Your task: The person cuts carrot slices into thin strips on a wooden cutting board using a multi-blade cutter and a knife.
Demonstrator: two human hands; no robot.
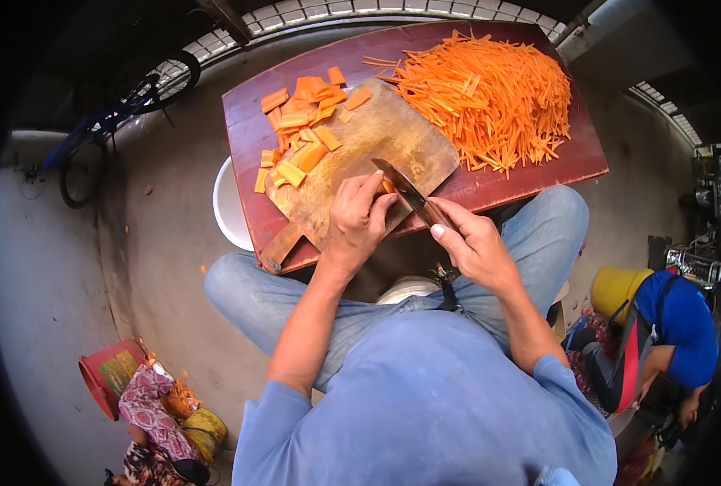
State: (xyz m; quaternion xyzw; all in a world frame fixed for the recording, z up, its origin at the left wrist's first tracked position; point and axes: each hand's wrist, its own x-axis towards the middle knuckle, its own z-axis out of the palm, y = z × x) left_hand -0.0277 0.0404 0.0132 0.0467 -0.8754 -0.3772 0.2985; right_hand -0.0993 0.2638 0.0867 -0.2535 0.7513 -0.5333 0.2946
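Observation:
A wooden cutting board (393, 130) with a handle lies on a low red table (571, 162). My right hand (478, 247) grips the handle of a knife (401, 185), its blade pointing up and left over the board's near edge. Just left of the blade, my left hand (359, 215) pinches a small orange carrot piece (388, 185). Flat carrot pieces (304, 125) are scattered over the board's left side and the table. A large heap of thin carrot strips (490, 97) covers the table's right part.
A white basin (229, 206) stands beside the table's left edge. At the upper left is a bicycle (109, 121). A red bucket (105, 377) and a person (154, 454) are lower left. A yellow bucket (618, 290) and another person (684, 332) are at right.

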